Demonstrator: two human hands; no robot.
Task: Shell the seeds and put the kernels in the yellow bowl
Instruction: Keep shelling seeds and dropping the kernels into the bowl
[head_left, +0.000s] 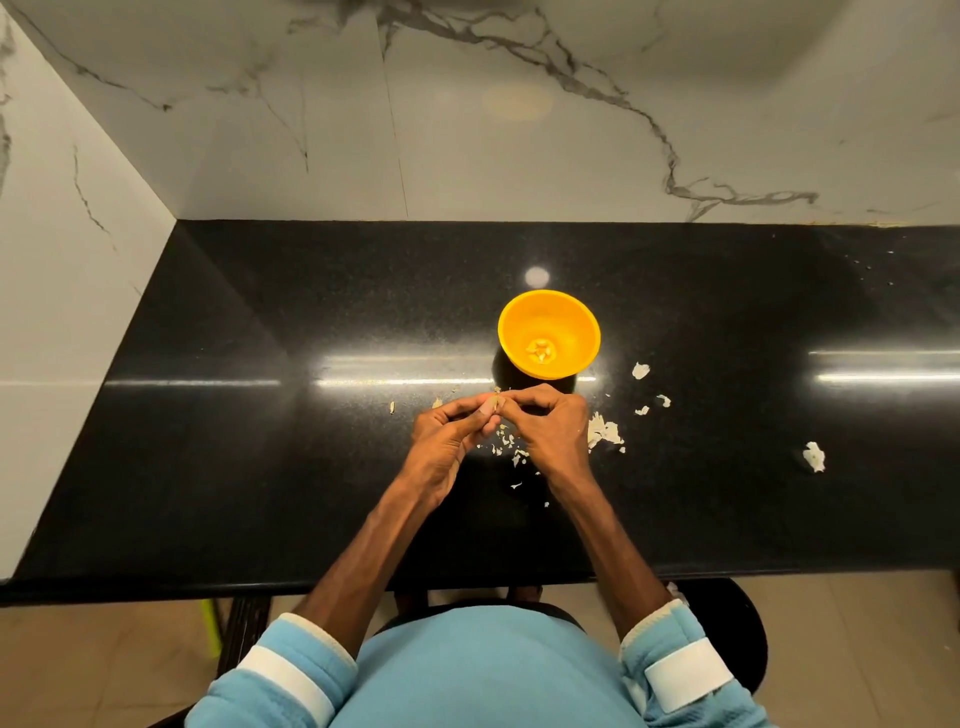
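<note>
A yellow bowl (549, 317) stands on the black counter (260, 415), with a few pale kernels (540, 351) at its bottom. Just in front of the bowl my left hand (449, 434) and my right hand (550, 426) meet, fingertips together. Both pinch one small seed (497, 401) between thumbs and fingers. Pale shell bits (506, 441) lie on the counter under and between my hands.
A heap of shells (605, 432) lies right of my right hand. Loose shell pieces (640, 370) and one larger piece (814, 457) are scattered farther right. Marble walls (467, 130) close the counter at the back and left. The counter's front edge runs below my forearms.
</note>
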